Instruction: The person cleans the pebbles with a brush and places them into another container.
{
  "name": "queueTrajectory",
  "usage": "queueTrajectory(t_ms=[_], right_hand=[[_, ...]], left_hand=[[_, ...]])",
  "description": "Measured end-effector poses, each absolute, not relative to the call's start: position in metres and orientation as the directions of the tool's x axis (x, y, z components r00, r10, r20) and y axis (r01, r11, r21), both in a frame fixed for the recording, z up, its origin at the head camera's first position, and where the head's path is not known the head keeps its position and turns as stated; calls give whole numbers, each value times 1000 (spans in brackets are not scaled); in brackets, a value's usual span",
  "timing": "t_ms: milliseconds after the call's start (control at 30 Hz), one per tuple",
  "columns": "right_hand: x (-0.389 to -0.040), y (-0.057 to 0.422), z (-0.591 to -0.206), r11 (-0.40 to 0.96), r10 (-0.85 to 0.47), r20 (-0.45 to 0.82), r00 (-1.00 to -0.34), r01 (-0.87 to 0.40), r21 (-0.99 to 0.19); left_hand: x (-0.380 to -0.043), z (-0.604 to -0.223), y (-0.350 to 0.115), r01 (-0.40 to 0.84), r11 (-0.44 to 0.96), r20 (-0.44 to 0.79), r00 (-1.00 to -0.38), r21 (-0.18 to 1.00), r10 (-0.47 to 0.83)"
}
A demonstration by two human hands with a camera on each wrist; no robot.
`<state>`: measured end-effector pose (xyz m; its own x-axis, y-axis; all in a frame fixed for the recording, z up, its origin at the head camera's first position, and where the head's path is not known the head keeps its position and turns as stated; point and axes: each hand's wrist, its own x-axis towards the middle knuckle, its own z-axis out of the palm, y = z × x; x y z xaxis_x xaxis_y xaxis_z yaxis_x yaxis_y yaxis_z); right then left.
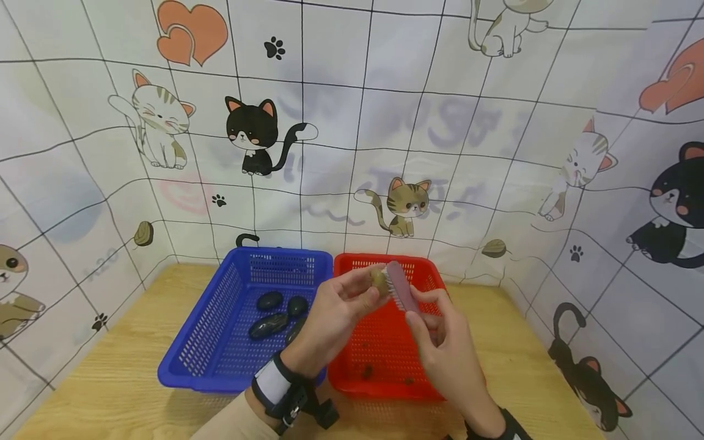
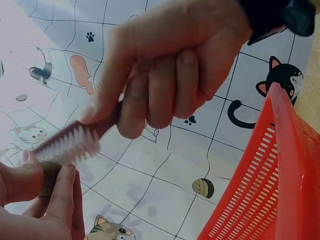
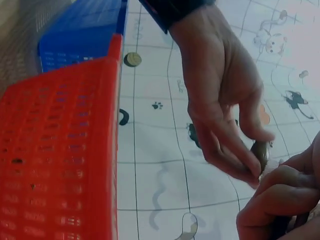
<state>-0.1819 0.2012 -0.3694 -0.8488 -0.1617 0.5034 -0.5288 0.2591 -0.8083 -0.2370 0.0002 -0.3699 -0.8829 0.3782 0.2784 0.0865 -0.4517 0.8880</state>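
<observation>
My left hand (image 1: 338, 315) pinches a small yellowish-brown stone (image 1: 377, 280) between thumb and fingers, above the inner edges of two baskets. The right hand (image 1: 448, 345) grips a pinkish-purple brush (image 1: 403, 288), its pale bristles turned to the stone and touching it in the head view. In the left wrist view the brush's bristles (image 2: 75, 145) look blurred beside the stone (image 2: 49, 177), which fingers partly cover. Only a dark side of the stone (image 3: 260, 152) shows in the right wrist view, where the right hand hides most of the brush.
A blue plastic basket (image 1: 192, 342) on the left holds several dark, shiny stones (image 1: 268, 326). Beside it stands a red basket (image 1: 434, 275) with small dark bits on its floor. Both rest on a wooden tabletop (image 1: 511, 354), with a cat-patterned sheet (image 1: 330, 122) behind.
</observation>
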Motion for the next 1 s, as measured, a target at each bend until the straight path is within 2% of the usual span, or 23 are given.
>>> queueTrajectory(t_ms=[133,367,533,700,867,1000], right_hand=[[-180,195,-376,288,-163,514,-842,-539,-792],[-184,185,-353,276,-143,559,-817,-575,-770],[-186,191,-360,267,-128,521,-844,-535,-801],[-186,192,-376,289,-112,486,-867,-496,-819],[-185,183,-364,310,-151,559,-815,-576,-756],[-184,179,-347,304,-141,576,-805,-589,-749]], left_hand=[[-239,-372,0,94,-427,272,-885,899,377],[-239,-376,1,100,-407,277,-872,908,404],[-239,-374,-1,125,-441,313,-869,889,384],[-240,-371,-3,119,-424,297,-874,898,383],[-240,-370,-4,108,-406,277,-881,907,384],[-241,-371,-3,125,-420,304,-868,899,393]])
